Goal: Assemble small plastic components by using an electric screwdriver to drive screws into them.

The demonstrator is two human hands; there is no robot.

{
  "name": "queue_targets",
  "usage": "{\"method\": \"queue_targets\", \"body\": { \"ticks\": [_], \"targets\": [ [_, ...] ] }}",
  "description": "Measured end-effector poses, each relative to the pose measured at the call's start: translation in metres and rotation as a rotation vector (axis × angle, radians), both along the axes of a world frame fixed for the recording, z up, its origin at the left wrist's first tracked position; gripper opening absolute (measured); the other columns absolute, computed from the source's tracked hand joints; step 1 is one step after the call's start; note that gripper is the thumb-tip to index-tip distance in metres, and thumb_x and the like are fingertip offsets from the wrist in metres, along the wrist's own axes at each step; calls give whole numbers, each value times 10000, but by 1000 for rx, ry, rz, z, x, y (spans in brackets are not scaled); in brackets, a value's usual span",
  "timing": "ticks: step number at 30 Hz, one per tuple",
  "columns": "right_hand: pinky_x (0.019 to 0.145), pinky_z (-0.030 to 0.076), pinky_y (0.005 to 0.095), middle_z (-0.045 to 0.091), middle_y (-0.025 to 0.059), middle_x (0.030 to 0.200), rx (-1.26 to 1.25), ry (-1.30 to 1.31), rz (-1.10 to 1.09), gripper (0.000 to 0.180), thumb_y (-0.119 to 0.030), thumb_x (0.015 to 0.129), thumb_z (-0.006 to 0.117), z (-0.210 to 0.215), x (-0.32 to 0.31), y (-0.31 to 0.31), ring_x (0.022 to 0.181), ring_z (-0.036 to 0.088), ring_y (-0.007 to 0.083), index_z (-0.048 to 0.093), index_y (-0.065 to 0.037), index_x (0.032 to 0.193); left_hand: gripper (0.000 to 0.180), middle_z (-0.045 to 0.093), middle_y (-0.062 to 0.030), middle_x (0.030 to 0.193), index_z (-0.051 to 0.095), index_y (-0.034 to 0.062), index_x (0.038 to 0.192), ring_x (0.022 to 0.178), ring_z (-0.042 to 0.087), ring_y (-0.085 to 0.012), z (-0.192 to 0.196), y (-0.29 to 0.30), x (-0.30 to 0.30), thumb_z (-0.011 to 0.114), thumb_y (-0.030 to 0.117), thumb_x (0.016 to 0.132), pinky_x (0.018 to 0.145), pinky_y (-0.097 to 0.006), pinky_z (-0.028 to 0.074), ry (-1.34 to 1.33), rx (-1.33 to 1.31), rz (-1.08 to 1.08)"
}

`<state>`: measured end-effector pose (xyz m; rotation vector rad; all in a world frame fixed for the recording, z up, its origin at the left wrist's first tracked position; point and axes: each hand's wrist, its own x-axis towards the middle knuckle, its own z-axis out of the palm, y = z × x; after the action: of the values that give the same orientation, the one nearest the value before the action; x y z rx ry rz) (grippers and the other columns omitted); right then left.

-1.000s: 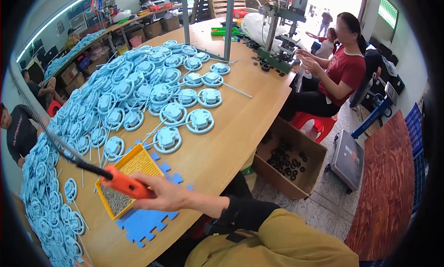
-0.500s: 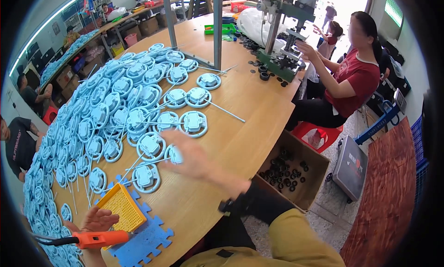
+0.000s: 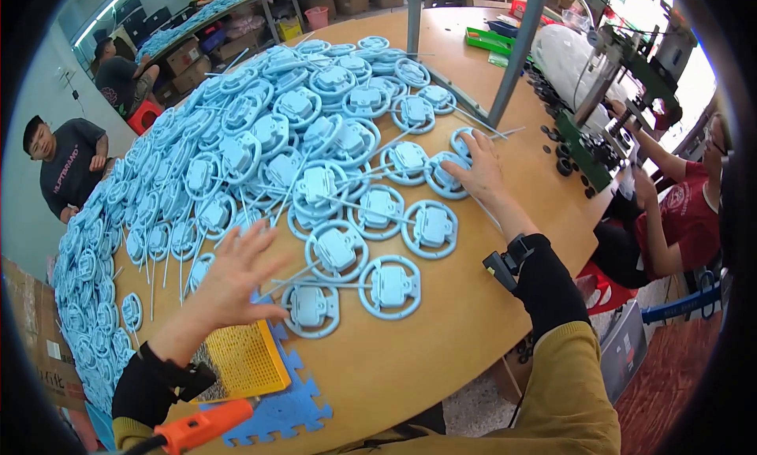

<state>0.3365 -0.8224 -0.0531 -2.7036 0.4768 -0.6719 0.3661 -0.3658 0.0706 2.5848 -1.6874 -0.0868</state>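
both hands spread over a round wooden tabletop (image 3: 473,329) crowded with pale blue wheel-shaped plastic parts (image 3: 315,187). the right hand (image 3: 477,167), at about 2 o'clock from the pile's middle, lies flat, grip released, fingers on one blue wheel part (image 3: 445,177) at the pile's edge; it lies flat, no long axis to tell. the left hand (image 3: 233,277), at 7 o'clock, hovers open-fingered. nearby at 6 o'clock: a yellow mesh tray (image 3: 244,364), blue foam mat (image 3: 288,412), orange tool (image 3: 201,427).
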Motion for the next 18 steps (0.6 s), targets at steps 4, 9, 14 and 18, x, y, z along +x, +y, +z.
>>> {"method": "queue_targets", "body": {
  "ticks": [4, 9, 14, 18],
  "targets": [
    [1081, 243, 482, 379, 149, 1415, -13, 13, -70, 761, -564, 716, 663, -17, 37, -24, 1332, 291, 354, 485, -136, 1320, 978, 246, -128, 1502, 364, 245, 1416, 1406, 129, -388, -24, -57, 17, 779, 509, 570, 1062, -641, 127, 33, -24, -227],
    [1080, 166, 567, 370, 133, 1429, 26, 45, 189, 782, -603, 711, 649, -8, 77, 45, 1354, 239, 360, 467, -180, 1342, 935, 332, -151, 1447, 408, 244, 1390, 1375, 143, -444, -57, -103, 46, 714, 610, 587, 1042, -685, 60, -21, -37, -140],
    [1062, 123, 624, 337, 126, 1450, 44, 163, 395, 842, -651, 697, 629, 5, 111, 121, 1359, 198, 407, 432, -186, 1371, 858, 474, -114, 1292, 464, 249, 1339, 1325, 241, -435, -48, -44, 78, 722, 563, 584, 1028, -695, 99, -53, 67, 12],
    [1054, 102, 643, 303, 138, 1465, -1, 241, 538, 885, -706, 673, 602, 1, 122, 192, 1349, 185, 445, 446, -178, 1366, 786, 518, -99, 1207, 512, 249, 1284, 1271, 317, -417, -42, 35, 80, 729, 533, 584, 1001, -695, 165, -121, 130, 125]
  ]
}}
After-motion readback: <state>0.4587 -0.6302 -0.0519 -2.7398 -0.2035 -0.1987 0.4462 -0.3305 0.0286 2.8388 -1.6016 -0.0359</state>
